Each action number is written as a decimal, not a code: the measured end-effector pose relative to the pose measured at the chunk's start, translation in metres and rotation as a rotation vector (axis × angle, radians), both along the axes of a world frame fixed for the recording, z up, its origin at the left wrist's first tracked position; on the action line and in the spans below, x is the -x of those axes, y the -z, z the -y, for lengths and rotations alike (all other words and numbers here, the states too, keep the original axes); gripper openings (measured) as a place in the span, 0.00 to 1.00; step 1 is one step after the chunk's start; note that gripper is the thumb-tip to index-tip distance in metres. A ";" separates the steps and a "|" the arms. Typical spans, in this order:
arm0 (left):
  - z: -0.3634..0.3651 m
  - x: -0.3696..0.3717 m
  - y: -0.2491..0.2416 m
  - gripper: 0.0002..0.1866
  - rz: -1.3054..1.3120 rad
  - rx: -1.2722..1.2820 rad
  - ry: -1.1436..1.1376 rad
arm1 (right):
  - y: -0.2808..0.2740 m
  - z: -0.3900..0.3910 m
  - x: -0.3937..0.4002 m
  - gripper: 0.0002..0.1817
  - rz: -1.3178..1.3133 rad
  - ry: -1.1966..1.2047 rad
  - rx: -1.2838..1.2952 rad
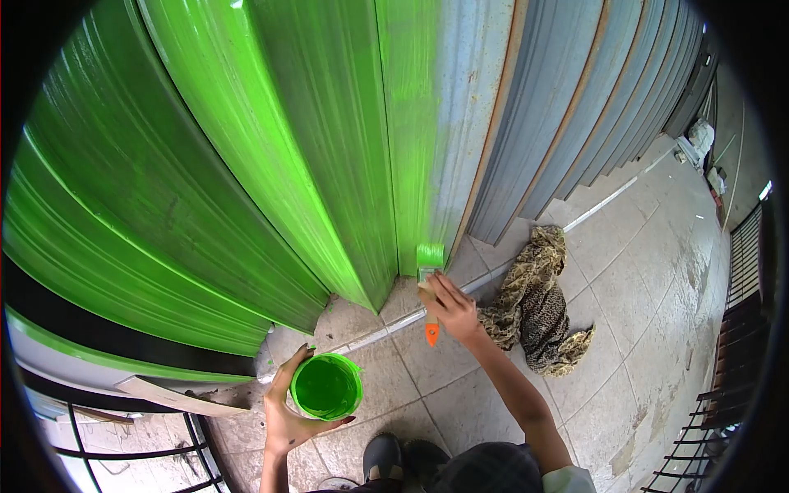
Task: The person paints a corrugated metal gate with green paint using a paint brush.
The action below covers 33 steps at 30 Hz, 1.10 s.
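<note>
My right hand (pixel 451 305) grips a paintbrush (pixel 431 326) with an orange-tipped handle. Its green-coated bristles touch the low part of a folding metal door (pixel 415 189), where fresh green meets bare grey-blue metal. Lower left, my left hand (pixel 285 411) is wrapped round a small paint tub (pixel 359 384) with green paint inside and a green-smeared rim. The door's panels left of the brush are green; those to the right are grey with rusty edges.
A crumpled patterned cloth (pixel 542 308) lies on the tiled floor right of my right hand. A pale floor track (pixel 378 335) runs along the door's foot. My dark boots (pixel 384 456) stand below. Black metal bars (pixel 140 453) are at lower left, with more railings at right.
</note>
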<state>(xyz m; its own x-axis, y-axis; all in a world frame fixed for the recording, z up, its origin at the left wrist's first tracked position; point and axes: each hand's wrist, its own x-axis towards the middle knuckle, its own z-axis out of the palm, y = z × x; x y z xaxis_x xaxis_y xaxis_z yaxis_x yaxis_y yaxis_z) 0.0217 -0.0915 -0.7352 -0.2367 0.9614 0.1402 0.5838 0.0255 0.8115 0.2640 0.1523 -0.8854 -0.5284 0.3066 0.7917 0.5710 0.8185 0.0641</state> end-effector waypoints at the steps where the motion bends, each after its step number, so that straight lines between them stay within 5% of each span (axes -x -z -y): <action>1: 0.000 0.000 0.000 0.61 0.000 -0.002 0.002 | 0.017 0.001 -0.001 0.12 0.060 0.004 0.047; 5: 0.000 -0.001 -0.001 0.61 -0.005 -0.005 0.014 | 0.040 0.002 0.004 0.11 0.126 -0.037 0.140; 15: 0.002 0.000 -0.002 0.61 0.001 -0.012 0.004 | -0.089 -0.009 -0.007 0.13 -0.165 -0.062 -0.098; 25: 0.000 -0.001 -0.005 0.60 -0.005 0.005 -0.004 | 0.062 0.009 -0.040 0.20 0.084 -0.015 0.358; 33: -0.002 -0.004 -0.003 0.60 0.016 0.007 0.000 | 0.049 -0.009 -0.036 0.19 0.008 -0.018 0.356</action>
